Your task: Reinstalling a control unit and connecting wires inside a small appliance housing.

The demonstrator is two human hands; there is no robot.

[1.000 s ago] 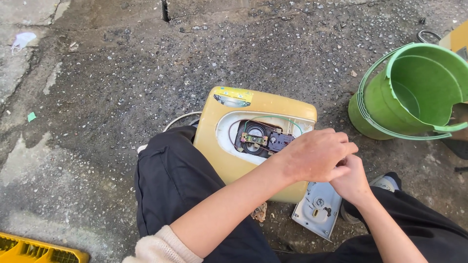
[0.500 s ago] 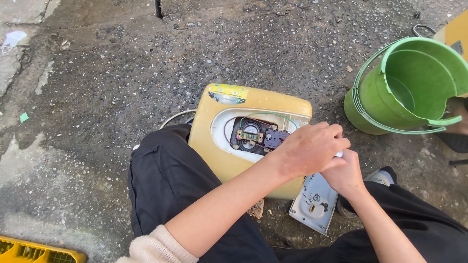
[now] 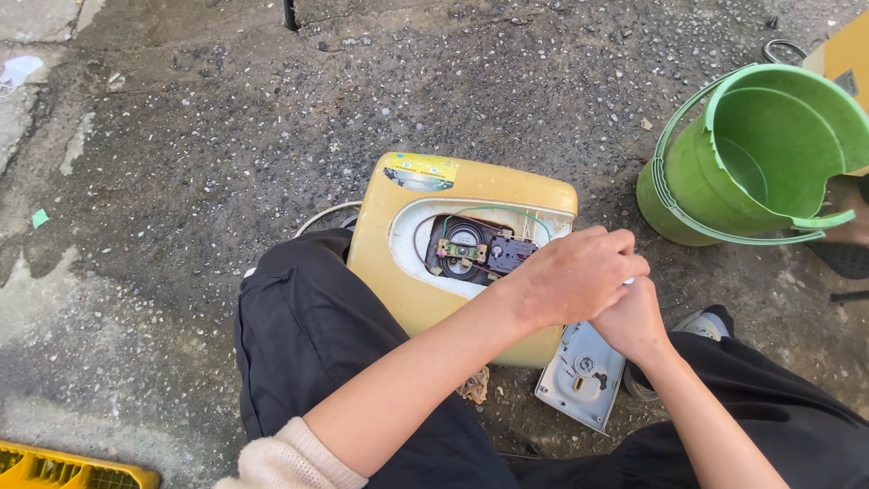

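Observation:
A yellow appliance housing (image 3: pixel 412 272) leans against my left knee. Its oval opening shows a dark round part, a small brass piece and thin green and red wires (image 3: pixel 475 244). My left hand (image 3: pixel 570 276) lies over the housing's right edge with fingers curled, and a small pale thing peeks out by the fingertips. My right hand (image 3: pixel 638 326) sits just under it, pressed against it and mostly covered. What it grips is hidden. A grey cover plate (image 3: pixel 579 376) with a knob hole lies on the ground below both hands.
A green plastic bucket (image 3: pixel 715 172) with a wire handle stands tilted at the right, beside a cardboard edge (image 3: pixel 846 54). A yellow crate corner (image 3: pixel 63 466) shows at the bottom left. The ground is rough wet concrete (image 3: pixel 181 181) with scattered grit.
My hands stay pressed together at the housing's right edge, shifting only slightly. The view has drifted a little, so everything sits slightly higher and further left.

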